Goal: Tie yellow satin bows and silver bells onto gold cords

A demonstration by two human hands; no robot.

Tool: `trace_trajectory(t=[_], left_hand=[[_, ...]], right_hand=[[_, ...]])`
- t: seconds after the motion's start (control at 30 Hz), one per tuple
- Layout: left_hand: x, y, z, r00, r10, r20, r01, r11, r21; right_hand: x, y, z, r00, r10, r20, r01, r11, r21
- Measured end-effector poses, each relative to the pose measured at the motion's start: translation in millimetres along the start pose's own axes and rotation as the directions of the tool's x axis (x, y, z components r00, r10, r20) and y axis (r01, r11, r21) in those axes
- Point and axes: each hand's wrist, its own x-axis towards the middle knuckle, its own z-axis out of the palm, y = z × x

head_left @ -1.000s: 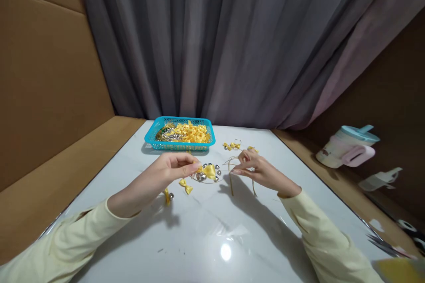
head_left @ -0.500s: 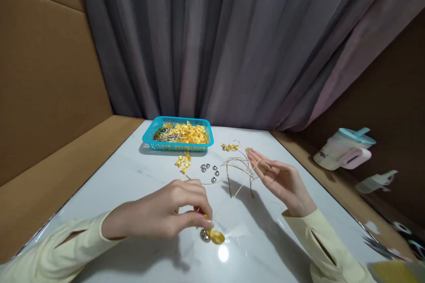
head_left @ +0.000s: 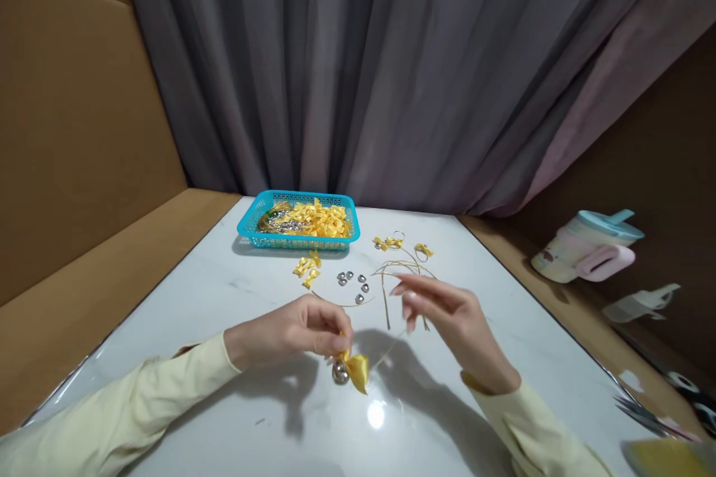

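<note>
My left hand (head_left: 305, 328) is closed in a pinch on a yellow satin bow (head_left: 358, 371), held just above the white table. A shiny silver charm (head_left: 340, 372) hangs beside the bow under my fingertips. A thin gold cord (head_left: 385, 355) runs from near the bow up to my right hand (head_left: 441, 313). The right fingers are curled, their tips slightly blurred, and close on the cord's upper end. Behind that hand lie more gold cords (head_left: 385, 305). Several silver heart-shaped charms (head_left: 359, 299) and a few loose yellow bows (head_left: 310, 278) lie beyond my left hand.
At the back stands a blue basket (head_left: 302, 241) holding yellow bows, silver charms and gold cord. Bows with rings (head_left: 424, 250) lie at the back right. On the right are a lidded cup (head_left: 582, 250), a clear plastic bottle (head_left: 641, 304) and scissors (head_left: 643, 416).
My left hand has lifted the bow and charm slightly and moved away from me. The right hand has come left and nearer, its stretched fingers now curled. The whole view has shifted a little.
</note>
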Motion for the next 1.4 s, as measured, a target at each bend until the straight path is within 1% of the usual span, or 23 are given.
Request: trace_trajectory(t=[0.03, 0.1, 0.17, 0.23, 0.3, 0.37, 0.43, 0.47, 0.5, 0.53, 0.57, 0.63, 0.7, 0.77, 0.87, 0.93, 1.07, 1.1, 1.17, 1.2, 1.23, 1.33, 1.4], left_hand=[[3, -7, 0.8, 1.000, -0.008, 0.000, 0.008, 0.997, -0.077], [7, -19, 4.9, 0.998, -0.060, 0.012, 0.061, 0.975, -0.213], [10, -29, 10.6, 0.994, -0.108, 0.005, 0.104, 0.943, -0.315], [12, -39, 15.4, 0.989, -0.143, -0.024, 0.121, 0.908, -0.400], [13, -45, 17.8, 0.985, -0.169, -0.044, 0.133, 0.890, -0.437], [13, -47, 17.6, 0.981, -0.181, -0.063, 0.143, 0.908, -0.393], [12, -42, 15.6, 0.979, -0.149, -0.139, 0.116, 0.968, -0.223], [11, -38, 14.4, 0.975, -0.091, -0.204, 0.078, 0.994, -0.071], [10, -33, 13.5, 0.958, -0.014, -0.285, 0.046, 0.993, 0.106], [9, -28, 13.0, 0.941, 0.036, -0.337, 0.058, 0.962, 0.267], [8, -24, 13.0, 0.935, 0.080, -0.345, 0.072, 0.911, 0.406], [6, -20, 15.2, 0.944, 0.155, -0.292, 0.090, 0.730, 0.677], [4, -22, 19.0, 0.964, 0.150, -0.219, 0.094, 0.580, 0.809], [4, -28, 22.3, 0.980, 0.118, -0.162, 0.076, 0.528, 0.846], [6, -39, 22.8, 0.977, 0.134, -0.166, 0.061, 0.571, 0.819], [8, -46, 20.1, 0.958, 0.144, -0.249, 0.104, 0.632, 0.768], [12, -57, 13.6, 0.909, 0.045, -0.415, 0.210, 0.810, 0.547], [12, -58, 12.8, 0.895, 0.028, -0.446, 0.222, 0.838, 0.499], [11, -59, 12.6, 0.873, 0.021, -0.488, 0.231, 0.863, 0.449], [10, -59, 12.9, 0.869, 0.025, -0.494, 0.227, 0.867, 0.444], [8, -59, 13.3, 0.871, 0.035, -0.490, 0.216, 0.868, 0.447], [6, -58, 13.8, 0.894, 0.081, -0.440, 0.151, 0.871, 0.468], [6, -58, 13.3, 0.905, 0.103, -0.413, 0.116, 0.873, 0.473]], right_hand=[[-5, -1, 10, 0.989, -0.115, 0.095, 0.125, 0.987, -0.104], [-15, -2, 28, 0.911, -0.316, 0.266, 0.378, 0.898, -0.228], [-21, 0, 39, 0.852, -0.388, 0.352, 0.485, 0.839, -0.249], [-25, 5, 46, 0.838, -0.400, 0.371, 0.507, 0.822, -0.259], [-25, 10, 47, 0.848, -0.391, 0.358, 0.498, 0.819, -0.284], [-24, 12, 46, 0.871, -0.344, 0.352, 0.456, 0.831, -0.318], [-20, 11, 43, 0.900, -0.225, 0.374, 0.370, 0.847, -0.381], [-18, 10, 41, 0.911, -0.147, 0.386, 0.317, 0.847, -0.427], [-16, 9, 39, 0.917, -0.067, 0.394, 0.266, 0.837, -0.478], [-15, 8, 37, 0.919, 0.009, 0.395, 0.220, 0.818, -0.531], [-14, 7, 36, 0.918, 0.072, 0.390, 0.184, 0.794, -0.579], [-13, 8, 35, 0.906, 0.150, 0.395, 0.154, 0.754, -0.638], [-14, 10, 37, 0.885, 0.182, 0.428, 0.162, 0.741, -0.651], [-15, 11, 38, 0.873, 0.195, 0.447, 0.165, 0.745, -0.647], [-14, 12, 38, 0.875, 0.254, 0.413, 0.093, 0.749, -0.656], [-12, 14, 35, 0.876, 0.296, 0.380, 0.036, 0.746, -0.665], [-5, 19, 22, 0.897, 0.358, 0.260, -0.086, 0.718, -0.691], [-4, 20, 18, 0.885, 0.393, 0.249, -0.116, 0.704, -0.701], [-2, 20, 11, 0.831, 0.474, 0.290, -0.132, 0.675, -0.726], [0, 20, 8, 0.813, 0.485, 0.321, -0.099, 0.659, -0.745], [2, 20, 7, 0.815, 0.465, 0.345, -0.042, 0.641, -0.766], [12, 21, 11, 0.889, 0.287, 0.358, 0.158, 0.541, -0.826], [23, 26, 21, 0.911, 0.193, 0.365, 0.239, 0.474, -0.848]])
